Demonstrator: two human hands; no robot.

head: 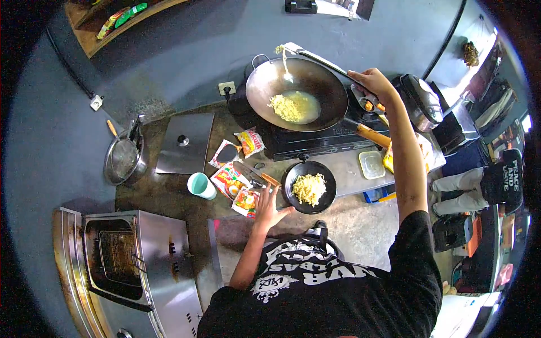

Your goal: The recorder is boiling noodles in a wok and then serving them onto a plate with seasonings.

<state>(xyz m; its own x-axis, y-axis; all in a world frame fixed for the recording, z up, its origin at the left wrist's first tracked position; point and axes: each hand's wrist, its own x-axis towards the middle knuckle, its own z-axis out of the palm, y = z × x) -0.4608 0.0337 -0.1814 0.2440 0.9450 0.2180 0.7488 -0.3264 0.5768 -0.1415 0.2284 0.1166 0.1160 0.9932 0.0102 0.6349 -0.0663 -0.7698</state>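
Observation:
My right hand [372, 84] is closed on the dark handle of a cooking utensil [323, 60], whose pale head is raised over the far rim of a large metal wok [334, 91]. A few noodle strands [284, 59] hang from that head. In the wok, a clump of noodles [285, 107] lies in cloudy liquid. My left hand [269, 209], fingers spread and holding nothing, hovers at the near edge of the counter. Beside it are a black round pan [289, 194] with noodles [309, 189] in it, a knife with a wooden handle [270, 179] and food packets [245, 200].
The wok sits on a black gas stove [312, 143]. To the left are a turquoise cup [203, 186], a steel lid [186, 143] and a strainer [124, 156]. A plastic container [372, 164] lies right. Another person [498, 181] stands at the far right.

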